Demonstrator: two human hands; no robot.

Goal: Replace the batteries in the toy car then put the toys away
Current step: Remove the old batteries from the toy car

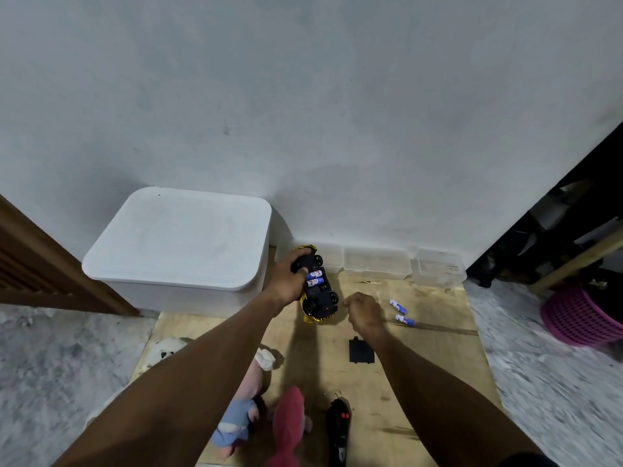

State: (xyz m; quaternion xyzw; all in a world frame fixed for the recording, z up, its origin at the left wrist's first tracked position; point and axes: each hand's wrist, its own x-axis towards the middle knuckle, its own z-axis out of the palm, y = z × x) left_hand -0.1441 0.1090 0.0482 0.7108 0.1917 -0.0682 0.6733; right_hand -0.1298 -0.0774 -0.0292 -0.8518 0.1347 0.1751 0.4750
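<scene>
My left hand (289,281) grips a yellow toy car (318,291) turned upside down, its black underside facing up. Two blue and white batteries (314,278) sit in its open compartment. To the right of the car my right hand (365,313) hovers with curled fingers; nothing shows in it. Two loose blue batteries (401,313) lie on the wooden board (438,348) just right of that hand. The black battery cover (361,351) lies flat on the board beneath my right wrist. A black remote control (338,429) lies near the bottom edge.
A white lidded storage box (182,244) stands at the wall, left of the car. Clear plastic trays (377,264) line the wall. Several plush toys (242,406) lie at the board's near left. A pink basket (573,315) stands at the right.
</scene>
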